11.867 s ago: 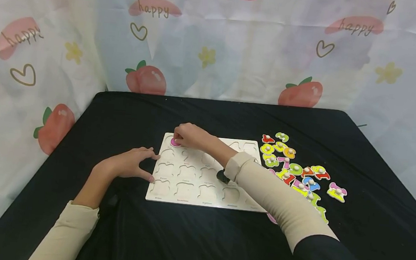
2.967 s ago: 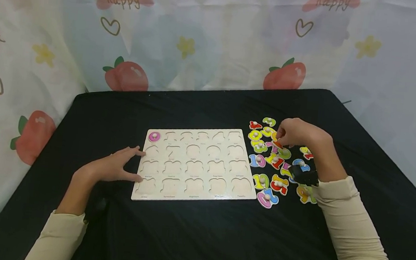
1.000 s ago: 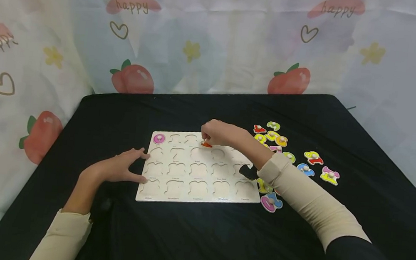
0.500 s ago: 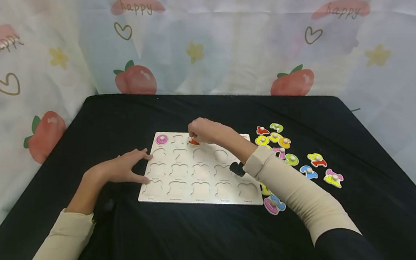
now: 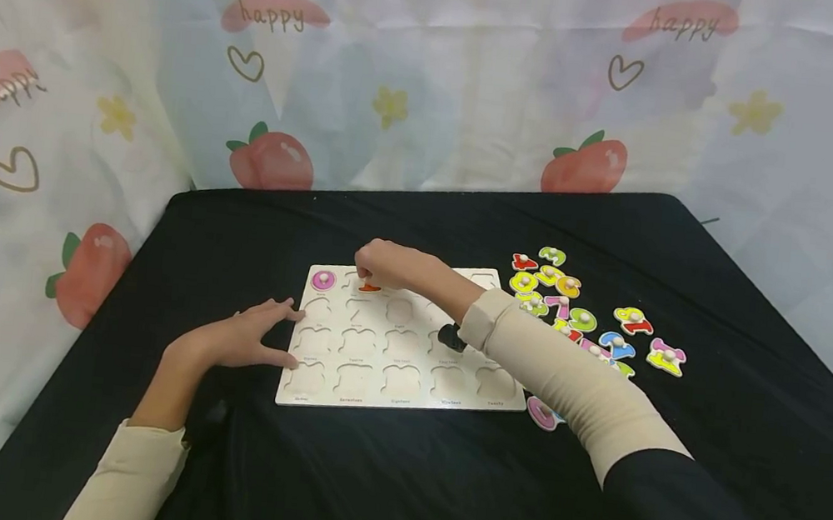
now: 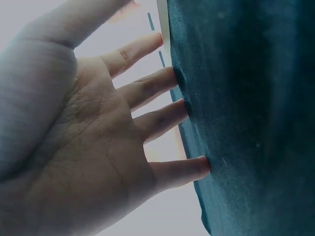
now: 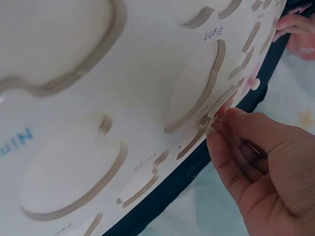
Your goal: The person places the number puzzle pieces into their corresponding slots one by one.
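A pale wooden puzzle board (image 5: 378, 367) with number-shaped recesses and printed number words lies on the black cloth. My right hand (image 5: 393, 266) reaches over its far edge and pinches a small orange-red number piece (image 5: 369, 287) at the second recess of the top row. In the right wrist view thumb and fingertips meet at this red piece (image 7: 225, 105), mostly hidden by them. The pink zero (image 5: 323, 281) sits in the top-left recess. My left hand (image 5: 239, 333) has its thumb and fingers spread, touching the board's left edge.
Several coloured number pieces with knobs lie right of the board, among them a red four (image 5: 524, 262), a purple seven (image 5: 558, 305) and a pink-and-yellow piece (image 5: 666, 357). My right forearm covers part of the board and some pieces. A printed curtain (image 5: 428, 144) hangs behind the table.
My right hand took the orange-red piece from the pile on the right, carried it left over the board, and moved along the top row to the second recess. The left hand stays at the edge.
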Action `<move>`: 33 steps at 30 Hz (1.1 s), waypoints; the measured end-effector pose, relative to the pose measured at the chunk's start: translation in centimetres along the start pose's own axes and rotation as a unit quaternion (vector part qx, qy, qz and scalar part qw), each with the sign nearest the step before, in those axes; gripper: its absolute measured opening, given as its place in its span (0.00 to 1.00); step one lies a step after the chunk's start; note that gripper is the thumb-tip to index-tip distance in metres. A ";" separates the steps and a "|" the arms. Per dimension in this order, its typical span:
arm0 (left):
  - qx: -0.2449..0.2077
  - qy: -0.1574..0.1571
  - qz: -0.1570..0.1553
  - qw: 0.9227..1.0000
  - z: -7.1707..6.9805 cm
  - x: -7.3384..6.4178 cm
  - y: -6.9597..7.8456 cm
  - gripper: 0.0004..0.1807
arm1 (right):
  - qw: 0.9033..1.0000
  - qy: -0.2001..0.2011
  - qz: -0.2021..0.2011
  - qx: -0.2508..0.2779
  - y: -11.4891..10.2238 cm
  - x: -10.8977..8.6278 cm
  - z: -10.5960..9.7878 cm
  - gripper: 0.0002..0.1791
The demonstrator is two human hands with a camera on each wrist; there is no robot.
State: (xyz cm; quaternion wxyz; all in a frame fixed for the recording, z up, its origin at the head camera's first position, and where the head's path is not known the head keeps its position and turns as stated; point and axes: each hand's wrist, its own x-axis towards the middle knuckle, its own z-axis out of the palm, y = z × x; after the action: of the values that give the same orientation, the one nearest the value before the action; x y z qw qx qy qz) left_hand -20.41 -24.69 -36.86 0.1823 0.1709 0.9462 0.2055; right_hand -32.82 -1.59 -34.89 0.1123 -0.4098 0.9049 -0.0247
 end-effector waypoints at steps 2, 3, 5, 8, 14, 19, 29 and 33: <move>0.000 0.001 0.001 1.000 -0.1 0.0 0.0 0.46 | 1.000 0.007 -0.003 0.003 -0.2 0.3 -0.1 0.10; 0.000 0.001 0.002 1.000 -0.1 -0.1 0.0 0.46 | 1.000 0.011 -0.004 0.004 -0.2 0.4 -0.1 0.10; 0.000 -0.001 0.004 1.000 -0.1 -0.1 0.0 0.46 | 1.000 0.016 -0.005 0.007 -0.4 0.6 -0.1 0.10; -0.001 0.000 0.006 1.000 -0.1 0.0 -0.1 0.46 | 1.000 0.024 -0.009 0.003 -0.7 0.8 -0.1 0.09; 0.003 0.001 0.006 1.000 -0.3 0.1 0.0 0.46 | 0.999 0.034 -0.008 0.002 -1.1 1.2 0.0 0.07; 0.004 0.001 0.005 1.000 -0.3 0.1 0.0 0.46 | 0.999 0.032 0.004 0.011 -1.2 1.5 0.2 0.07; 0.002 0.003 0.003 1.000 -0.2 -0.1 0.0 0.47 | 1.000 0.013 0.019 0.014 -1.3 1.6 0.1 0.09; -0.004 0.000 0.007 1.000 -0.1 0.0 -0.1 0.46 | 0.999 0.001 0.024 0.030 -0.8 1.2 -0.2 0.11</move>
State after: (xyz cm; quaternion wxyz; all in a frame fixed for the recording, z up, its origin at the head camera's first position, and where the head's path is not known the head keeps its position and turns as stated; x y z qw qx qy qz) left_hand -20.44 -24.81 -36.83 0.1813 0.1766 0.9443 0.2106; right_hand -32.99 -3.00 -34.84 0.1244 -0.3841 0.9135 -0.0497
